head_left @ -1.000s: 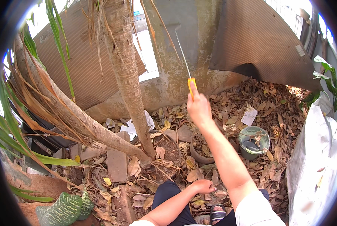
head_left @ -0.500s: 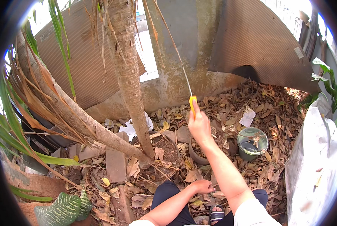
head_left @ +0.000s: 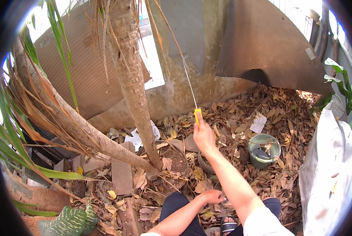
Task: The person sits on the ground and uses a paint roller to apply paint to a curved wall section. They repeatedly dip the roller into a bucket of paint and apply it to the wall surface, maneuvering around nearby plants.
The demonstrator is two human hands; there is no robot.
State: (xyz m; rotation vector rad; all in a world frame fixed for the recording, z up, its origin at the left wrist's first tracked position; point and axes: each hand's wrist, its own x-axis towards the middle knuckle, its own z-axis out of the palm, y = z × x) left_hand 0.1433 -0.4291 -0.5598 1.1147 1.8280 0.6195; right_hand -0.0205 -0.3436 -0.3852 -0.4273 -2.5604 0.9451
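Observation:
My right hand (head_left: 203,135) is raised and gripped around the yellow handle of a knife (head_left: 197,114), whose thin blade (head_left: 189,84) points up toward dry hanging leaves beside the upright plant trunk (head_left: 133,84). My left hand (head_left: 213,196) rests low by my knee, fingers curled, holding nothing that I can see. A second trunk (head_left: 68,122) leans from the left down to the same base, with dry brown leaves hanging along it.
Dry leaves (head_left: 239,129) cover the ground. A green bucket (head_left: 264,150) sits at the right, a white sack (head_left: 332,165) at the far right. Corrugated sheets (head_left: 268,43) lean on the concrete wall (head_left: 191,51). Bricks (head_left: 121,173) lie near the trunk base.
My right hand with the knife has come down and a little toward me. My left hand stays by my knee.

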